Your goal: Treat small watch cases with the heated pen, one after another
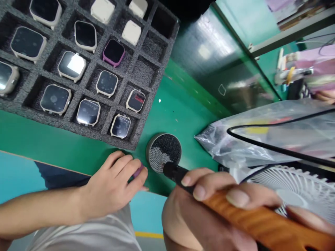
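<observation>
Orange-brown wood forms the handle of the tool point(261, 225), clenched in the right hand point(199, 216), its black tip at the round tin point(163, 151). Just beside it, at the green table point(183, 115) edge, the left hand point(112, 188) pinches a purple piece point(138, 170), below the foam tray point(78, 130) of watches.

Round dish point(163, 151) right of foam tray point(154, 78)

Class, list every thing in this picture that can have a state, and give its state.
Tray: partly filled with watches, some cells empty.
Tin: open, tool tip in it.
Tool: gripped by right hand.
Purple piece: held in left hand.
Bag: crumpled, lying flat.
Fan: spinning or still, cannot tell.
</observation>
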The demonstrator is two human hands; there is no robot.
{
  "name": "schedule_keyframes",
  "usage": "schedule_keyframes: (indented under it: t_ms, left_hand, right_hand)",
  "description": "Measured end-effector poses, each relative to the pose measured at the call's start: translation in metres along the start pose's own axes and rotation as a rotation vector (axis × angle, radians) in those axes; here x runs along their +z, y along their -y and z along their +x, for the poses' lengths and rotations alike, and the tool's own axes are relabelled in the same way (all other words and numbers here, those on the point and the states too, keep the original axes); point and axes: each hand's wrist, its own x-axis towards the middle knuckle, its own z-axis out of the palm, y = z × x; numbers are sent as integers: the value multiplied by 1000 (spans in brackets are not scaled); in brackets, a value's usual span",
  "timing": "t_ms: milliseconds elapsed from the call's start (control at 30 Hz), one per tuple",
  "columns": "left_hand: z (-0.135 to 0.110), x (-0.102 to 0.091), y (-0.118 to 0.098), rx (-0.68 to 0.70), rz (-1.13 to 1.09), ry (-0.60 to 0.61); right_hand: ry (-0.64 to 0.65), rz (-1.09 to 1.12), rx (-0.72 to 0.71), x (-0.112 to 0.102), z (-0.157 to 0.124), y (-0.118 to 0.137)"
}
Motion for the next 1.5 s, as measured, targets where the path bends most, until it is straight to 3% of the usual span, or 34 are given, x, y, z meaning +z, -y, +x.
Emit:
schedule_keyframes:
  t_ms: [167,367,733,967,1233,1500]
  left_hand:
    - [-5,1,4,144,-62,77]
    - [-3,5,1,18,-23,-8]
    - [-4,2,4,54,-78,19]
    - [-4,5,4,42,-71,17]
    - [-4,5,2,34,-78,9]
    - [-4,3,3,34,-85,26]
  right_hand:
    - [-192,135,-26,15,6,-12]
    - [-164,125,-21,15,5,-17]
    - [-74,97,-56,1,-2,-20]
    - [-121,87,-74,6,-2,-20]
    - [-106,111,-42,-3,-3,-18]
    - [-125,100,-36,10,0,-16]
